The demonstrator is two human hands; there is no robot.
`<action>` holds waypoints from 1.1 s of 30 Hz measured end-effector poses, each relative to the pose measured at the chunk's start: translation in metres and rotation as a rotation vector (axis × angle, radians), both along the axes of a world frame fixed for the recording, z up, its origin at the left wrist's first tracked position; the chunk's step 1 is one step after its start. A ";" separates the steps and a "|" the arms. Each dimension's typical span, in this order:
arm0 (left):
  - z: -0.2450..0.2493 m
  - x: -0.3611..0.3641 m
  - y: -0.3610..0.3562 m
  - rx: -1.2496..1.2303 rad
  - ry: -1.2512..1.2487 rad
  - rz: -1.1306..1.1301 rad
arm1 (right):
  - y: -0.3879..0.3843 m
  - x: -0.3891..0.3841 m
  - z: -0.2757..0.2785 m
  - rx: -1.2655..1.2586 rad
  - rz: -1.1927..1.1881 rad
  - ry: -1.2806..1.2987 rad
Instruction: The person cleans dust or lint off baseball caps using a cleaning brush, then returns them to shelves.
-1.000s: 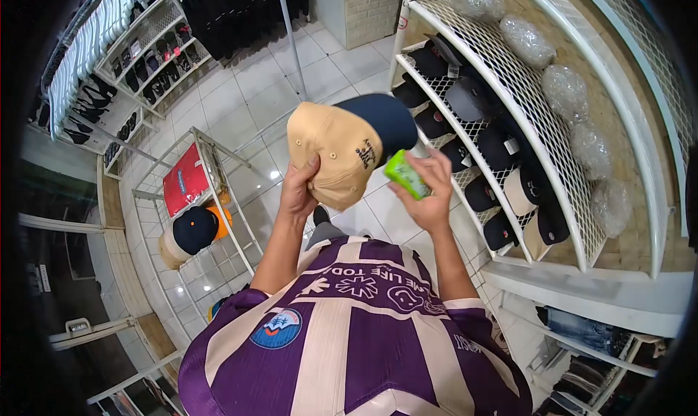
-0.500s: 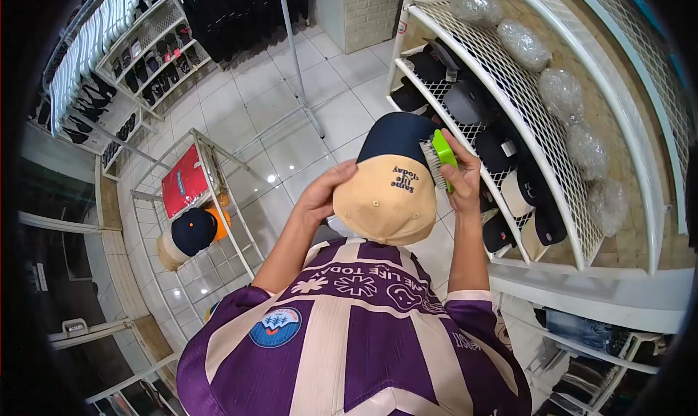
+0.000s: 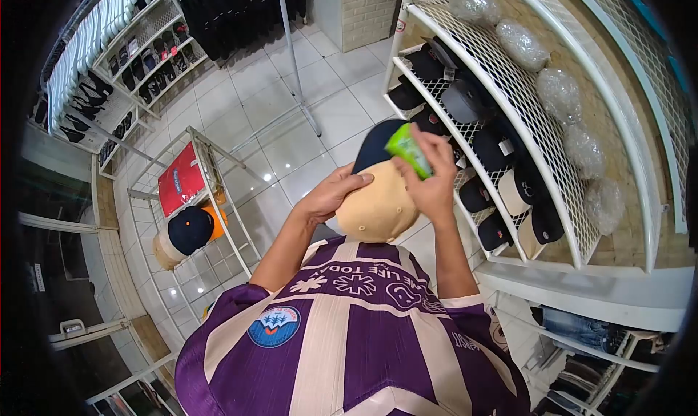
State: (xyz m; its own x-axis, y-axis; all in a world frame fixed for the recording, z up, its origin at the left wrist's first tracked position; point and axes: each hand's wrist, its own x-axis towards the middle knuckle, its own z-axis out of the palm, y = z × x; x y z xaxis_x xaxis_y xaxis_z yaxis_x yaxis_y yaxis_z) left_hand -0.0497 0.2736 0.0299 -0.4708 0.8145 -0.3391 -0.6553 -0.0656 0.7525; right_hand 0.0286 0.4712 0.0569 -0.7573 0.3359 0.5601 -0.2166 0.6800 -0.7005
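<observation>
A cap with a cream crown and a navy brim is held up in front of my chest. My left hand grips its left side, thumb on the crown near the brim. My right hand is closed around a bright green brush, which lies over the right part of the brim and crown. The brush is slightly blurred, and its bristles are hidden beneath it. The lettering on the crown is covered by the brush and my right hand.
On the right, a white mesh rack holds several caps and plastic-wrapped bundles. At left a wire basket stand carries a red package and caps. A metal pole stands ahead, near hanging dark clothes.
My right hand has moved left with the brush, from the cap's right edge onto its top. The cap has turned and shifted slightly, and my left thumb now lies farther over the crown.
</observation>
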 end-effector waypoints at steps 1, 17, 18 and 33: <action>-0.011 0.001 0.004 0.015 0.125 -0.011 | -0.002 0.003 0.006 0.104 0.149 -0.032; -0.025 0.006 0.009 -0.105 0.303 0.029 | 0.002 -0.011 0.007 0.126 0.068 -0.084; -0.028 0.004 0.009 -0.108 0.302 0.029 | -0.007 -0.005 0.011 0.249 0.183 -0.088; -0.007 -0.002 0.013 -0.094 0.152 0.099 | 0.041 -0.017 -0.038 -0.302 0.059 -0.029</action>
